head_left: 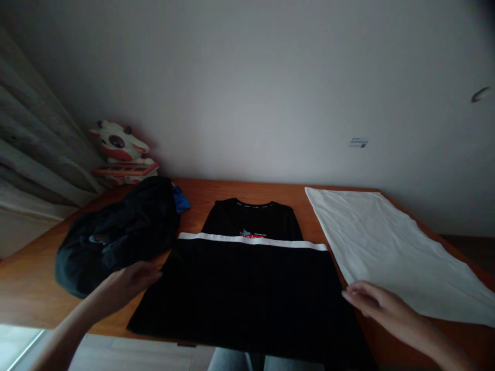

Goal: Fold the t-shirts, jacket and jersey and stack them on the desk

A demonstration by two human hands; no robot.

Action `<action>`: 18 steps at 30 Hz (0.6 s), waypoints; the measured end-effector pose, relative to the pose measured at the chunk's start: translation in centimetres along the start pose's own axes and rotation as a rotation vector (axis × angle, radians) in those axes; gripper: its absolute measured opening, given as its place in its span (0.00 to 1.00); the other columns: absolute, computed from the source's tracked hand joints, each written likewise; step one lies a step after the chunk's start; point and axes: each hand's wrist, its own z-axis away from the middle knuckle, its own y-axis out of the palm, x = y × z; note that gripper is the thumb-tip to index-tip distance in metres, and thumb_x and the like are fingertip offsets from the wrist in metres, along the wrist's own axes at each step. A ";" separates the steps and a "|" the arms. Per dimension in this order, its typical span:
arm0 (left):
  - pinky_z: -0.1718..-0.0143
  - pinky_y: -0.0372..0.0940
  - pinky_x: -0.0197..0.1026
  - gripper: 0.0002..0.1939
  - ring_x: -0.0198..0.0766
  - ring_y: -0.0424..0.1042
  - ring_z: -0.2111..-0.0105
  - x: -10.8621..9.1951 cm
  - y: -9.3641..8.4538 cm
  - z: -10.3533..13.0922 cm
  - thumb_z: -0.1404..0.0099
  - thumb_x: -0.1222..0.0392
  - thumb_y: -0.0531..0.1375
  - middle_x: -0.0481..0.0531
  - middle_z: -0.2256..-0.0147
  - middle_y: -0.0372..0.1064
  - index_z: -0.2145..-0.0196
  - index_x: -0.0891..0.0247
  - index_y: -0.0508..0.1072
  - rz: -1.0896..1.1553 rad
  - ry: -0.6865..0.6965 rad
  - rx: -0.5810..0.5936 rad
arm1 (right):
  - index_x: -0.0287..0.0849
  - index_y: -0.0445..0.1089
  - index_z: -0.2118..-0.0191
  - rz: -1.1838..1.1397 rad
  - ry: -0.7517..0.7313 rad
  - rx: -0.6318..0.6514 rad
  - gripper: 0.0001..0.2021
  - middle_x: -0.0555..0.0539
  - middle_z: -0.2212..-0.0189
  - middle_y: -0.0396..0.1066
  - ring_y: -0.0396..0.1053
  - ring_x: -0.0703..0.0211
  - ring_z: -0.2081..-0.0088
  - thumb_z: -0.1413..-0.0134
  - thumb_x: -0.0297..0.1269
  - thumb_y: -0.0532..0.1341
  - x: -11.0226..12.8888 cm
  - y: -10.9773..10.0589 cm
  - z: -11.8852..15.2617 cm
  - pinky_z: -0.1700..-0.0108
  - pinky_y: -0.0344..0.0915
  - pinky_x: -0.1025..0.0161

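Note:
A black garment with a white band [247,293] is spread flat before me on the wooden table. Its band lies across the lower part of a black T-shirt [263,216], whose neckline and red chest print show beyond it; whether the two are one piece I cannot tell. My left hand [135,278] is at the garment's left side edge, fingers drawn together with their tips on the cloth. At the right side edge, my right hand [369,301] has its fingers curled in a pinch against the fabric.
A dark bundled cloth [124,232] lies on the left, a bit of blue cloth [180,200] beside it. Behind stands a cow-shaped toy keyboard [124,152]. A white cloth [398,252] is spread on the right. The wall [247,103] and a curtain [34,134] bound the table.

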 end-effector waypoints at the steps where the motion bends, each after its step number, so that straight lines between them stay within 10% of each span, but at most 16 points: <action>1: 0.66 0.71 0.42 0.24 0.50 0.80 0.67 -1.2 0.3 -1.4 0.52 0.34 0.67 0.53 0.69 0.81 0.67 0.56 0.81 -0.019 -0.009 0.000 | 0.49 0.78 0.64 -0.023 -0.002 -0.063 0.25 0.44 0.65 0.81 0.78 0.44 0.60 0.57 0.66 0.65 0.4 0.0 -1.7 0.56 0.73 0.56; 8: 0.63 0.70 0.43 0.33 0.53 0.80 0.65 -5.5 3.1 -8.9 0.60 0.33 0.68 0.57 0.70 0.80 0.64 0.62 0.79 0.064 -0.121 0.044 | 0.42 0.76 0.63 -0.122 0.025 -0.152 0.29 0.42 0.67 0.81 0.78 0.43 0.61 0.65 0.63 0.69 0.7 0.5 -10.6 0.56 0.71 0.52; 11: 0.65 0.70 0.43 0.30 0.50 0.78 0.67 -5.6 3.1 -9.5 0.62 0.34 0.70 0.53 0.72 0.79 0.69 0.62 0.79 0.131 -0.099 0.117 | 0.41 0.78 0.68 -0.156 -0.038 -0.008 0.27 0.43 0.67 0.80 0.77 0.45 0.61 0.64 0.62 0.70 1.2 0.2 -10.6 0.56 0.70 0.54; 18: 0.78 0.61 0.34 0.28 0.33 0.67 0.77 -6.2 0.2 -8.9 0.51 0.35 0.70 0.47 0.73 0.72 0.64 0.62 0.79 0.327 -0.057 0.059 | 0.43 0.75 0.65 -0.261 -0.070 -0.155 0.27 0.50 0.74 0.73 0.69 0.60 0.73 0.61 0.62 0.71 4.3 -1.9 -7.8 0.73 0.63 0.66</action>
